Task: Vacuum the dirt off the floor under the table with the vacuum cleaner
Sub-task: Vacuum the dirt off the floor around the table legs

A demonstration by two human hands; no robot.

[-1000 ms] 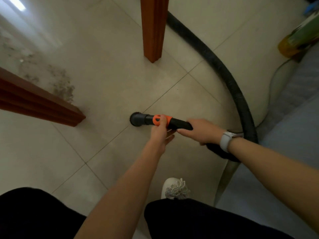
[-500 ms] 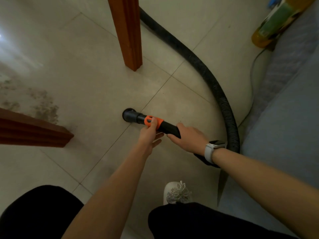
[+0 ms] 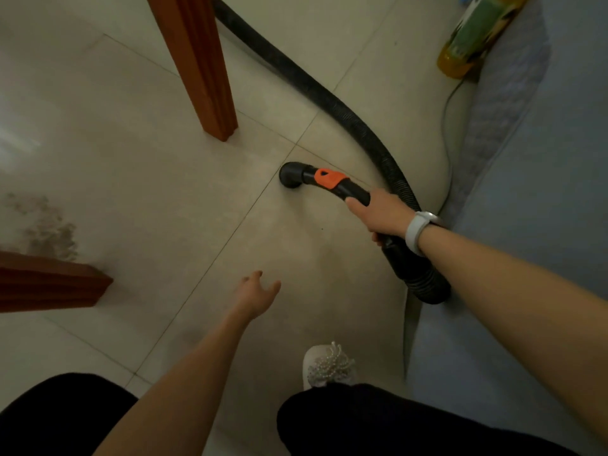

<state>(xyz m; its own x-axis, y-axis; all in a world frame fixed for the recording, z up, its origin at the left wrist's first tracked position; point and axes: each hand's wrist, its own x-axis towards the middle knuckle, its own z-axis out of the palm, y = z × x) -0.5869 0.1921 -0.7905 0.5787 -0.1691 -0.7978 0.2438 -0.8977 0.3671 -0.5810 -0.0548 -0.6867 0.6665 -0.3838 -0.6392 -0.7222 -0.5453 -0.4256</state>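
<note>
My right hand (image 3: 386,213) grips vacuum nozzle (image 3: 324,180), mouth down on floor tile (image 3: 148,179) near table leg (image 3: 197,64). My left hand (image 3: 255,294) free, fingers spread. Dirt (image 3: 49,225) far left.

The table leg (image 3: 194,64) is cut off by the top edge; its upper part is out of view. A second wooden member (image 3: 49,281) runs out at the left edge. The black hose (image 3: 329,97) leaves frame at the top, and part of it is covered by the right hand (image 3: 385,215) and wrist. The dirt patch (image 3: 46,225) is blurred and partly behind that wooden member. A yellow-green container (image 3: 473,34) at upper right is blurred and cropped; label unreadable. The shoe (image 3: 329,365) is partly hidden by a dark trouser leg (image 3: 378,422).
</note>
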